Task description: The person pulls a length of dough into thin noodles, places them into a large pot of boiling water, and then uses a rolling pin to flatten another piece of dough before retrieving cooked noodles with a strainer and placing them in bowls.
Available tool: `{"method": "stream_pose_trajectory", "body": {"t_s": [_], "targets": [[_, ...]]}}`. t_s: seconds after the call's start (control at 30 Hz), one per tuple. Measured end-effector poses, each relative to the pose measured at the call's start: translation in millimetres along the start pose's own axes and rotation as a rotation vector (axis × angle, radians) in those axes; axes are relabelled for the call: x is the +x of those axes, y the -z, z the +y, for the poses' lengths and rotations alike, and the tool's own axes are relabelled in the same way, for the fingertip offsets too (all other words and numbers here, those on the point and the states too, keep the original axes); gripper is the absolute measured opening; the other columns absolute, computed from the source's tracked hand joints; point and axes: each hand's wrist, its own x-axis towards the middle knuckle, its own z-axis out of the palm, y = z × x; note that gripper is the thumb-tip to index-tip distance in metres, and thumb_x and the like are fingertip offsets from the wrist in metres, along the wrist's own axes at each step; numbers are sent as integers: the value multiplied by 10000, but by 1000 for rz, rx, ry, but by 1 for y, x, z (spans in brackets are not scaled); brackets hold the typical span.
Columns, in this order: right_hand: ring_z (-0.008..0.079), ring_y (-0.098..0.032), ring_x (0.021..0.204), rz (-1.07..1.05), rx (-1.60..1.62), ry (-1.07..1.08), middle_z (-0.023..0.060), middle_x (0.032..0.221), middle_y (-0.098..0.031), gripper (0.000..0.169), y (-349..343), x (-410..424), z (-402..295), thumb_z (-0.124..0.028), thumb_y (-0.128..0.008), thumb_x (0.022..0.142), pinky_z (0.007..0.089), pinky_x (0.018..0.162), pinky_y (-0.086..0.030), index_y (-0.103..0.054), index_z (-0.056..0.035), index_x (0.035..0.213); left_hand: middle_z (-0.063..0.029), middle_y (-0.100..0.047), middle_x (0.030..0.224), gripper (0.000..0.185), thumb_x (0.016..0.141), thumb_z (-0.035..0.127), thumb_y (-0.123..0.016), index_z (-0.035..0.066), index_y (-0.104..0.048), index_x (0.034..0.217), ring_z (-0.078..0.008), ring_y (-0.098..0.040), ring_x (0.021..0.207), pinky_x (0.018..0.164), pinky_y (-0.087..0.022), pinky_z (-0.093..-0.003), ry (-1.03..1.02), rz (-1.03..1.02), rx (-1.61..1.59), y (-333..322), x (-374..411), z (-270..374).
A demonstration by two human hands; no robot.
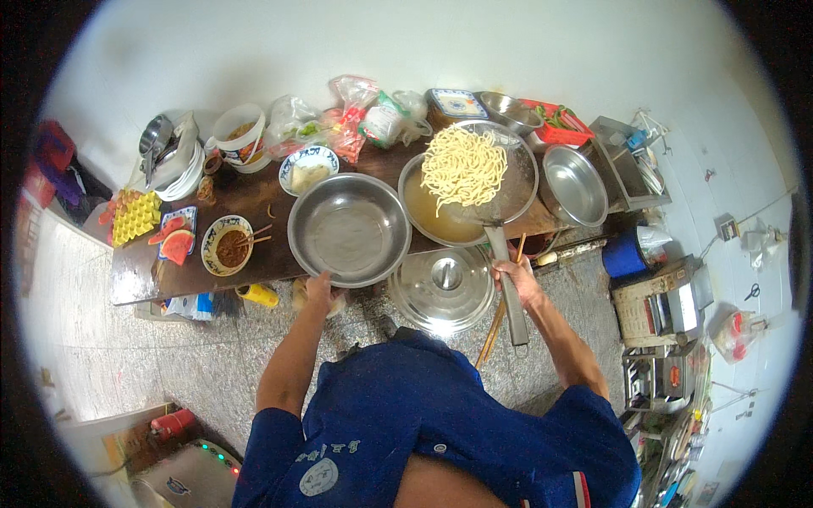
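Observation:
My left hand (pixel 322 292) grips the near rim of a wide stainless steel basin (pixel 349 230), whose inside shows no food. My right hand (pixel 517 276) holds the handle of a long-handled strainer (pixel 522 184), together with a pair of wooden chopsticks (pixel 490 336) pointing down towards me. Pale noodles (pixel 465 166) lie heaped in the strainer. It is over the right part of a pot (pixel 422 219) of cloudy yellowish liquid. A round metal lid (pixel 441 295) with a knob is below the pot, nearer to my body.
On the dark wooden table (pixel 143 279) are a bowl of brown sauce (pixel 232 246), watermelon slices (pixel 176 244), a yellow egg tray (pixel 135 217), a patterned bowl (pixel 310 170) and a white bucket (pixel 240 136). Another steel basin (pixel 575 185) and a red basket (pixel 559 130) stand right.

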Motion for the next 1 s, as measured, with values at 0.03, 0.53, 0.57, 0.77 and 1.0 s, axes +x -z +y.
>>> {"method": "stream_pose_trajectory", "body": {"t_s": [0.03, 0.53, 0.57, 0.77, 1.0], "targets": [[118, -549, 506, -18, -4, 0, 30, 661, -586, 257, -5, -5, -2, -99, -662, 829, 242, 434, -460, -593, -3, 1056, -160, -590, 1065, 353, 842, 71, -608, 8, -493, 1170, -338, -631, 913, 690, -595, -536, -3, 1, -2, 2, -2, -3], [258, -631, 536, -67, -823, 34, 122, 683, -633, 385, -100, 31, 77, -221, -683, 800, 396, 509, -515, -534, -49, 1110, -169, -606, 1034, 233, 895, 95, -560, 2, -508, 1102, -352, -648, 832, 685, -597, -504, 13, -98, 26, -15, -35, 1], [295, -640, 567, 3, -1024, 198, 144, 693, -637, 419, -98, 34, 83, -231, -677, 795, 426, 538, -517, -513, -58, 1139, -171, -607, 1038, 219, 902, 98, -550, 5, -509, 1097, -348, -648, 829, 676, -596, -500, 39, -67, 35, -21, -41, 5], [450, -643, 755, 126, -1380, 307, 236, 786, -655, 518, -121, 8, 48, -243, -645, 787, 545, 677, -501, -438, -80, 1234, -166, -640, 923, 177, 914, 109, -549, 4, -520, 1054, -306, -659, 761, 620, -595, -436, 21, -141, -177, -2, -45, -6], [388, -612, 695, 269, -891, 340, 222, 799, -634, 485, -37, 23, 26, -182, -708, 760, 453, 648, -490, -509, -29, 1175, -155, -642, 877, 191, 907, 121, -580, 2, -527, 1048, -289, -662, 714, 608, -591, -417, -22, -111, -87, 1, -38, -27]]}}
